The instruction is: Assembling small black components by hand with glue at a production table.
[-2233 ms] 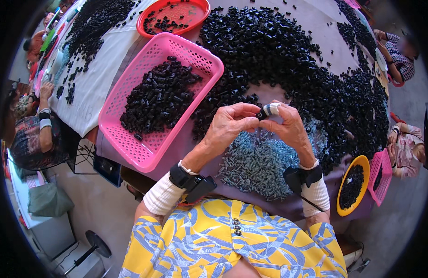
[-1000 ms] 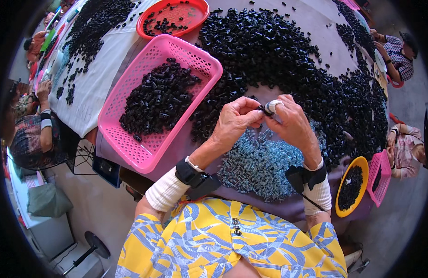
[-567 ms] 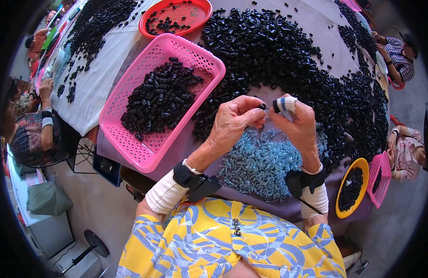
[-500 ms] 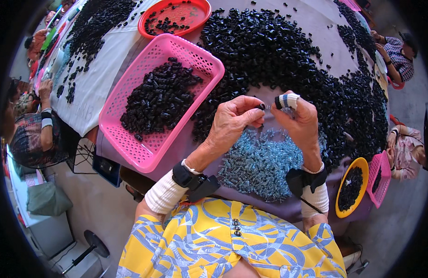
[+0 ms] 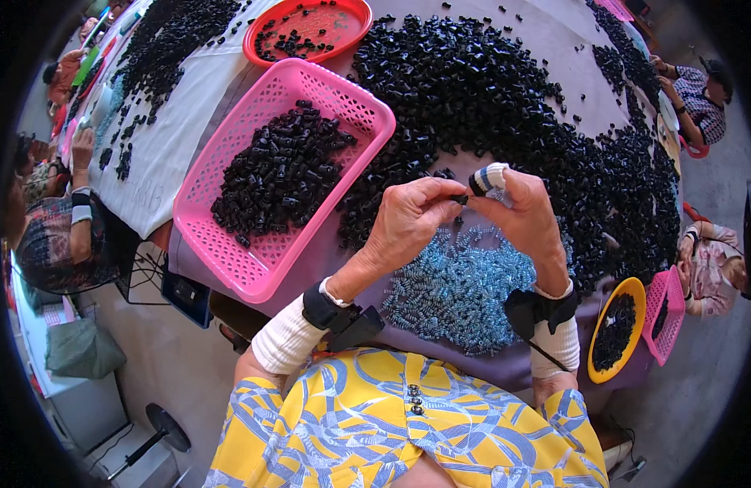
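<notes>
My left hand [image 5: 402, 218] pinches a small black plastic part [image 5: 459, 198] between thumb and fingertips, above the near middle of the table. My right hand [image 5: 522, 210] meets it from the right, thumb and finger closed at the part's right end. One of its fingers wears a white band with dark stripes [image 5: 489, 177]. Whether a spring sits between the fingertips is hidden. Below both hands lies a heap of small bluish metal springs [image 5: 453, 297]. Beyond them spreads a large pile of small black plastic parts [image 5: 465, 85].
On the left stands a pink perforated basket [image 5: 195, 213] holding black pieces [image 5: 278, 175]. A red tray [image 5: 365, 20] is behind it. A yellow bowl [image 5: 596, 358] and a smaller pink basket [image 5: 675, 313] are at the right edge. Several people sit around the table.
My right hand has come left and closed against the black part in my left hand. The gap between my hands, where a spring showed, is gone.
</notes>
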The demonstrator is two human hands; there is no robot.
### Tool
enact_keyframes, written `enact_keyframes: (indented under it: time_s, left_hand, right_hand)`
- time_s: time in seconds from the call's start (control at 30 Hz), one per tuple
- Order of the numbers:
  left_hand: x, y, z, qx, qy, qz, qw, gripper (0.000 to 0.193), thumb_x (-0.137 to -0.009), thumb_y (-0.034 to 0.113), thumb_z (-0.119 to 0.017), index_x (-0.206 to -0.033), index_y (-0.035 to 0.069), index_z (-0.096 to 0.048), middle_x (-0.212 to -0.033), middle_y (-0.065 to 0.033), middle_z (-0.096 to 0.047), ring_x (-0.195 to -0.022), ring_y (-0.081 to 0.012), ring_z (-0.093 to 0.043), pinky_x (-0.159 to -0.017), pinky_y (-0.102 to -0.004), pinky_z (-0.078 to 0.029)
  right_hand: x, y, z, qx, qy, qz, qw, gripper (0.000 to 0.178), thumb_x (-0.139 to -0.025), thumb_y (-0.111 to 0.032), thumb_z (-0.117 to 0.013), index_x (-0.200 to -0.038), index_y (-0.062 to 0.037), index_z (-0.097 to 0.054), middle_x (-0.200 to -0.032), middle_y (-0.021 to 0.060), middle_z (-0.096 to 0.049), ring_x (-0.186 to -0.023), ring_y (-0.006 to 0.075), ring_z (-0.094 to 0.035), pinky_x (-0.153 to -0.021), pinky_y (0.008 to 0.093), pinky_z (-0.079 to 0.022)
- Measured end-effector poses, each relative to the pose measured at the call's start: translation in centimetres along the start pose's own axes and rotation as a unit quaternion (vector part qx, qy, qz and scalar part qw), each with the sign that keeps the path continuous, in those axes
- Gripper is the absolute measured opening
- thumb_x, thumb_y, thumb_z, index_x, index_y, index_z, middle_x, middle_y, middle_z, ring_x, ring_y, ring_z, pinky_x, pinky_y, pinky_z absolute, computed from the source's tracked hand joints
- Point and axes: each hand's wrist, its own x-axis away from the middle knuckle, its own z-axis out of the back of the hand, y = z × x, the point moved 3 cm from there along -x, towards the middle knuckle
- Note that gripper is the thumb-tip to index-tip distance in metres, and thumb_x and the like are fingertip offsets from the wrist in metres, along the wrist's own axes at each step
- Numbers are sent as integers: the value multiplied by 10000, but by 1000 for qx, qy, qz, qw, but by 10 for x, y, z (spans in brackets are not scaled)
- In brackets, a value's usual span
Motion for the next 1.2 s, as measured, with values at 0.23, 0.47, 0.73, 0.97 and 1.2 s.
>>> enact_keyframes:
  time_s: [0.23,0.47,0.73,0.97,1.2]
  left_hand:
    - [1,4,0,-35,14,-38,999,214,-845,-37,-567,-1047,-26,-635,-924,-66,-658,-830,-96,-617,-762,-226,-515]
    - [1,1,0,63,-11,43,997,227,-846,-34,-567,-1063,-26,-631,-907,-53,-657,-795,-83,-609,-733,-218,-512]
    - [0,2,-2,45,-12,23,999,216,-851,11,-594,-1061,-21,-627,-891,-49,-658,-775,-86,-611,-718,-219,-511]
    - [-5,-5,14,144,26,57,988,188,-865,59,-597,-1040,-9,-615,-886,-73,-659,-772,-114,-633,-703,-238,-522]
    - [-2,-9,19,173,51,77,981,207,-863,87,-606,-1043,-16,-608,-860,-65,-654,-741,-103,-624,-670,-234,-523]
  right_hand:
    - [-2,10,-4,-83,-12,-70,994,253,-700,-65,-728,-910,-13,-598,-749,107,-635,-638,198,-625,-578,283,-481]
    - [1,16,-7,-212,-39,-137,967,209,-724,-15,-697,-913,-26,-609,-795,21,-632,-724,103,-604,-647,258,-499]
    - [0,15,-7,-262,-41,-161,951,219,-731,-35,-714,-925,-26,-612,-793,16,-619,-748,81,-592,-683,231,-503]
    - [14,45,-9,-92,-6,-151,984,149,-741,-43,-700,-846,-19,-598,-731,25,-600,-638,67,-519,-577,243,-456]
    - [21,37,-31,129,-80,-77,985,203,-711,-130,-692,-736,-12,-528,-711,141,-566,-694,335,-584,-600,409,-443]
